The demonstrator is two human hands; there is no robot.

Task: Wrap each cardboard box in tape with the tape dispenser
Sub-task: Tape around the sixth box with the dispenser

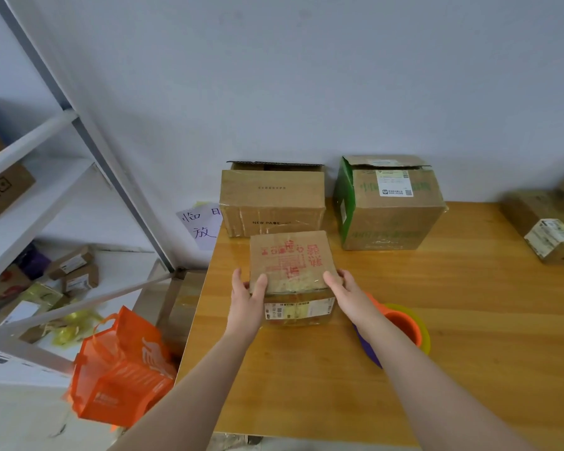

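A small cardboard box with red print point(290, 258) sits on the wooden table point(339, 385), glossy with tape. My left hand point(246, 299) holds its near left corner, thumb on the top face. My right hand point(345, 292) grips the near right corner in the same way. Behind it stand a plain brown box point(272, 203) and a green-sided box point(391, 203), whose top flaps look torn. A flat box with a label point(544, 222) lies at the far right. The orange, yellow and purple tape dispenser point(404, 327) lies on the table under my right forearm.
A metal shelf rack point(46, 196) with small parcels fills the left side. An orange bag point(124, 369) stands on the floor next to the table's left edge. A paper note point(199, 226) hangs on the wall behind the table corner.
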